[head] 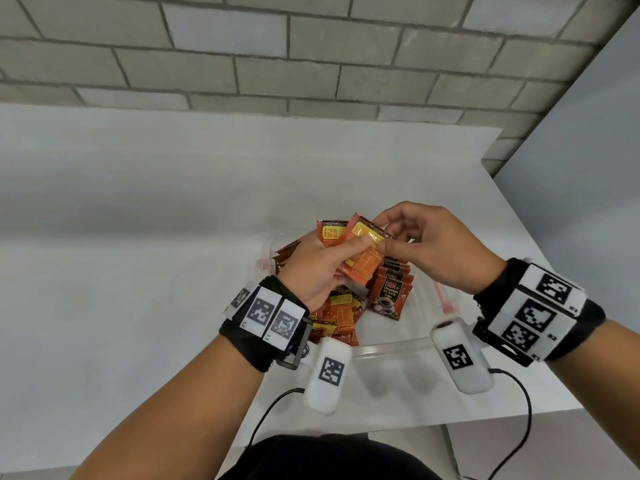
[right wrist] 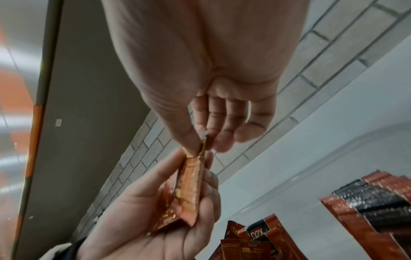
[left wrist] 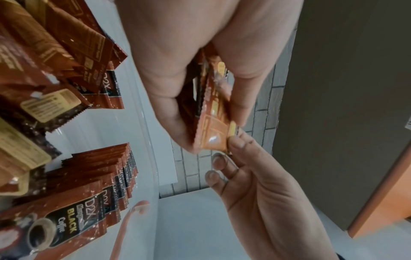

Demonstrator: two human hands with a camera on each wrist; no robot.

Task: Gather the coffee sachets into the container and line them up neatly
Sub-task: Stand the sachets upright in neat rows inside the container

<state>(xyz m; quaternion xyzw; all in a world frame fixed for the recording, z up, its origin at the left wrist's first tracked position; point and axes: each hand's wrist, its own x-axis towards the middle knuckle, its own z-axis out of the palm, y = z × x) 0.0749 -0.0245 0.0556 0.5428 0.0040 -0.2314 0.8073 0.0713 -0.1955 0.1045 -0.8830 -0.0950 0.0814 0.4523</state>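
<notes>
Nearest, loose coffee sachets [head: 341, 315] lay jumbled in the near left of the clear container [head: 391, 348] on the white table [head: 138, 237], with an upright row of sachets [head: 391, 289] lined up just to their right. Above these, the left hand [head: 318, 268] gripped a small bunch of sachets [head: 360, 261] between thumb and fingers. The right hand [head: 433, 247] pinched the far corner of the top sachet [right wrist: 191, 184], its other fingers loosely curled.

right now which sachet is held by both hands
The top sachet of the left hand's bunch: the right hand pinches its upper corner. The others stand or lie in the container, untouched.
</notes>
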